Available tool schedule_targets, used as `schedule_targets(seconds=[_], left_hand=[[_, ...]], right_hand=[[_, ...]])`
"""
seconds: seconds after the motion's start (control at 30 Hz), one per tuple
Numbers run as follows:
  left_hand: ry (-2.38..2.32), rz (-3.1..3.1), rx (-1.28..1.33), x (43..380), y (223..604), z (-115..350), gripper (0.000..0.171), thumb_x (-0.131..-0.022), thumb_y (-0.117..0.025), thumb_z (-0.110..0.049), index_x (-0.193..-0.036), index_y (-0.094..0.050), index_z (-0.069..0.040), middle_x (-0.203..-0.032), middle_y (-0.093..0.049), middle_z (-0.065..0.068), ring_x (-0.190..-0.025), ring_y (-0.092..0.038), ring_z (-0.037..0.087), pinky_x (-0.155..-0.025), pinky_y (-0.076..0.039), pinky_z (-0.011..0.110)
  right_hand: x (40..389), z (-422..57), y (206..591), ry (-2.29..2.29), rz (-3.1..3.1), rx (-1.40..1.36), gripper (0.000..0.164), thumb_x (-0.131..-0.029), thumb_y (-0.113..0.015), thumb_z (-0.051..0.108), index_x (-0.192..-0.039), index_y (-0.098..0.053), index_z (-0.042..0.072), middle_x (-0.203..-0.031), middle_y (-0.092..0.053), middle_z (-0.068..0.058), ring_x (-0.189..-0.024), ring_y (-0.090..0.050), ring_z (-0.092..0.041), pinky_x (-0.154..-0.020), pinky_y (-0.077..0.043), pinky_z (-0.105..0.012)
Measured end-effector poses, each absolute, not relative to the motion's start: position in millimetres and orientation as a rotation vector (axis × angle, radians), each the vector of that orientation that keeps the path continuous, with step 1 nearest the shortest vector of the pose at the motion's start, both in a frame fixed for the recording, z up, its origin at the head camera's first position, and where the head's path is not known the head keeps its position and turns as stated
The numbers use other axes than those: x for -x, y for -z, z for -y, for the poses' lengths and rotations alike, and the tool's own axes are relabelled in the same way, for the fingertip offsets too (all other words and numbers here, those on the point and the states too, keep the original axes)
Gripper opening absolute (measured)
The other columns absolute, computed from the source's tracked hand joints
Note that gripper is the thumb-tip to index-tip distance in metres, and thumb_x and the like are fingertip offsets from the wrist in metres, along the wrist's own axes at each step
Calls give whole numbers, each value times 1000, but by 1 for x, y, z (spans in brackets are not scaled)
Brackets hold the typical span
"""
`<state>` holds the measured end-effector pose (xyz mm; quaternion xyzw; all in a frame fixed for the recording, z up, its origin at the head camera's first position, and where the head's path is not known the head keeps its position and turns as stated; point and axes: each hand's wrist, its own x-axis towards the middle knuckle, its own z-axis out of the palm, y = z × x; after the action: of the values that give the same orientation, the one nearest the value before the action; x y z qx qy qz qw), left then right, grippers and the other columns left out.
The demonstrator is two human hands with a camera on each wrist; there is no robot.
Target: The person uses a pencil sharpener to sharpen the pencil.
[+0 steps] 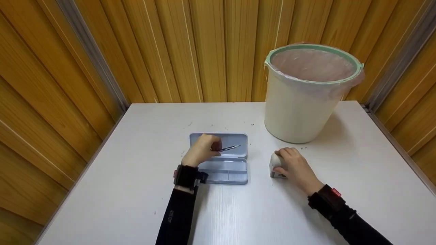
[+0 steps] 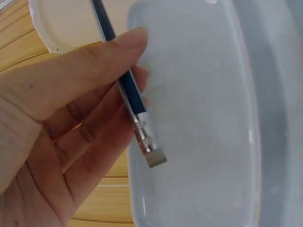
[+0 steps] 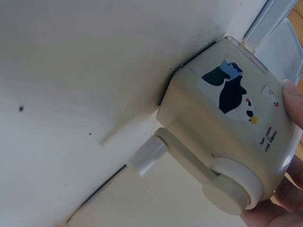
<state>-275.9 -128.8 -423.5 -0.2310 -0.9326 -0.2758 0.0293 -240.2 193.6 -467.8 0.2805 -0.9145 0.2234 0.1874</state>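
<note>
My left hand (image 1: 202,149) pinches a pencil (image 1: 230,148) between thumb and fingers over an open, light blue pencil case (image 1: 238,165). In the left wrist view the dark blue pencil (image 2: 131,92) shows a metal band and a greyish eraser at one end. In the head view its tapered tip points right. My right hand (image 1: 295,166) grips a cream crank pencil sharpener (image 1: 277,167) on the table, right of the case. The right wrist view shows the sharpener's panda print and its crank handle (image 3: 189,161); my fingers wrap its far side.
A tall cream bin (image 1: 296,109) with a green rim and plastic liner stands at the back right of the white table (image 1: 153,136). Small dark specks dot the tabletop. Wood-look panels (image 1: 204,51) rise behind and at both sides.
</note>
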Motion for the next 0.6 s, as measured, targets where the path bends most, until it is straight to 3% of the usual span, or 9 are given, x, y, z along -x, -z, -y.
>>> schedule_targets(seconds=[0.4, 0.6], left_hand=[[710, 2967, 651, 273, 440, 148, 17, -73, -81, 3, -82, -70, -5, -79, -71, 5, -73, -62, 16, -73, -54, 33], [631, 3025, 635, 273, 452, 150, 14, -70, -82, 0, -77, -71, -5, -73, -68, 3, -70, -58, 15, -69, -51, 33]], right_hand=[[240, -194, 468, -631, 2587, -767, 48, -70, -86, 12, -108, -64, -3, -106, -66, -16, -101, -60, -31, -87, -54, -42], [240, -193, 468, -639, 2582, -762, 47, -70, -86, 11, -108, -63, -3, -106, -66, -16, -101, -60, -31, -88, -53, -42]])
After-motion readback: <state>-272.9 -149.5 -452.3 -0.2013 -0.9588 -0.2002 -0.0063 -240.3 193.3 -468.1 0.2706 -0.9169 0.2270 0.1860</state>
